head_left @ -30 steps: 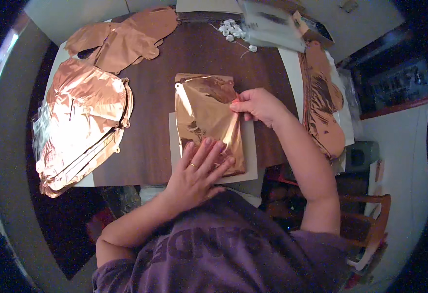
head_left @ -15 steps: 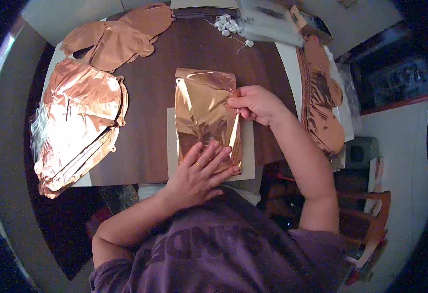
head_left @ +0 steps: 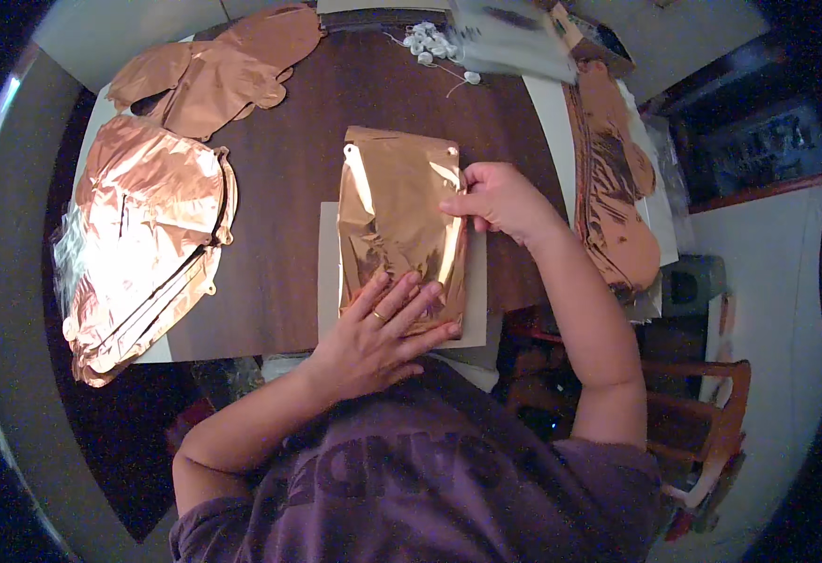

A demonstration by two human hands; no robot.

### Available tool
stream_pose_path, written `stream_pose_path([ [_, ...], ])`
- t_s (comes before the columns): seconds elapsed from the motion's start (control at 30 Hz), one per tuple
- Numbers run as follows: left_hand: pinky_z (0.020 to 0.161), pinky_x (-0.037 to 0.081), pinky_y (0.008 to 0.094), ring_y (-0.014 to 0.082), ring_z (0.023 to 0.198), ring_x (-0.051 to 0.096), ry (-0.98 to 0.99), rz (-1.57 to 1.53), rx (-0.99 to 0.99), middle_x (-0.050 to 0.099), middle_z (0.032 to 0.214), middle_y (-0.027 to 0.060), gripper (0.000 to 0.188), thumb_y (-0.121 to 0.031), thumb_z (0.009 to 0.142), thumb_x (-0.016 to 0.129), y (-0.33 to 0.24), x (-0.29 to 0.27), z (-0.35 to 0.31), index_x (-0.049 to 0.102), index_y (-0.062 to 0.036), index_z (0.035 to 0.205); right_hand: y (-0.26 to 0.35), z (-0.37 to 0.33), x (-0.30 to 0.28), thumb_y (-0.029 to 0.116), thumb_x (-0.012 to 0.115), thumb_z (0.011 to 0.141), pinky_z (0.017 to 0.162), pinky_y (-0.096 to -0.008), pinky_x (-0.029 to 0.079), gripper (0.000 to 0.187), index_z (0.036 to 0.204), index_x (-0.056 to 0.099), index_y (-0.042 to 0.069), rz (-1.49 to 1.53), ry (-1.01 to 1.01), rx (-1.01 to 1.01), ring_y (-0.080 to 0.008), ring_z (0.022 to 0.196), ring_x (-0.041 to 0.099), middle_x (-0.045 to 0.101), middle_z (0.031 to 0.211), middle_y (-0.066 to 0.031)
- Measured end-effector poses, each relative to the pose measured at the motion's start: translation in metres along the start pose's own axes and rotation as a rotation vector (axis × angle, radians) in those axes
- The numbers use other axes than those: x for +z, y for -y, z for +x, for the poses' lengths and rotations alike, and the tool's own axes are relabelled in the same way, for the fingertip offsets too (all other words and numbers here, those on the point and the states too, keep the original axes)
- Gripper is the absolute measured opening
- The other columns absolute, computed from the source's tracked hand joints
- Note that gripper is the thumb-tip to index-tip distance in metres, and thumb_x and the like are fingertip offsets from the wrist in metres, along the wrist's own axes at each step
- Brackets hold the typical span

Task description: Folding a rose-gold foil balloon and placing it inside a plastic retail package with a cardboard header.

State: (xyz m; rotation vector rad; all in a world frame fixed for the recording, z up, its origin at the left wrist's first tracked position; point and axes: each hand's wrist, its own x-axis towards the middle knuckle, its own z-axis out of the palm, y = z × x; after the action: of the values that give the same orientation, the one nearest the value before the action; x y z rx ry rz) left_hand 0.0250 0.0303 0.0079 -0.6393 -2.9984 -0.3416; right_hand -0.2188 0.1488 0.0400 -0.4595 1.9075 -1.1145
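Note:
In front of me lies a rose-gold foil balloon (head_left: 401, 202), folded to an upright rectangle with small holed tabs at its upper corners. Under its lower part is a pale card sheet (head_left: 329, 272), resting at the table's near edge. My left hand (head_left: 378, 328) presses flat on the balloon's near end, fingers spread, a ring on one of them. The balloon's right edge is pinched below the upper corner by my right hand (head_left: 500, 202), thumb on top and the other fingers curled at the edge, partly hidden.
Flat rose-gold foil balloons (head_left: 153, 202) lie at the left, with more foil shapes (head_left: 214, 75) at the far left. A foil stack (head_left: 608, 178) lies along the right. White ribbon rolls (head_left: 430, 42) and clear plastic bags (head_left: 514, 42) are at the back of the dark table (head_left: 279, 188). A wooden chair (head_left: 711, 413) stands right.
My right hand has slid slightly nearer along the balloon's right edge, and the upper right tab now shows. The foil's upper part looks smoother. My left hand has stayed in place.

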Motion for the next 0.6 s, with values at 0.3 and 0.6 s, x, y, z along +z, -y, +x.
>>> stream_pose_path([
  [0.3,0.118,0.015,0.0528,0.033,0.144,0.023,0.02,0.002,0.062,0.033,0.152,0.0125,0.078,-0.053,0.084,0.057,-0.003,-0.001,-0.002,0.035,-0.0143,0.148,-0.009,-0.005,-0.001,0.006,0.069,0.083,0.046,-0.0187,0.039,0.018,0.098,0.06,0.001,0.066,0.026,0.038,-0.0045,0.052,0.051,0.066,0.077,-0.0048],
  [0.6,0.117,0.016,0.0523,0.0306,0.144,0.025,0.074,0.002,0.117,0.03,0.154,0.0114,0.08,-0.052,0.082,0.059,0.0,-0.009,0.004,0.033,-0.0162,0.149,-0.02,-0.007,-0.01,0.006,0.072,0.081,0.045,-0.0197,0.039,0.023,0.1,0.061,0.001,0.177,0.014,0.031,-0.0057,0.052,0.051,0.064,0.073,-0.0022],
])
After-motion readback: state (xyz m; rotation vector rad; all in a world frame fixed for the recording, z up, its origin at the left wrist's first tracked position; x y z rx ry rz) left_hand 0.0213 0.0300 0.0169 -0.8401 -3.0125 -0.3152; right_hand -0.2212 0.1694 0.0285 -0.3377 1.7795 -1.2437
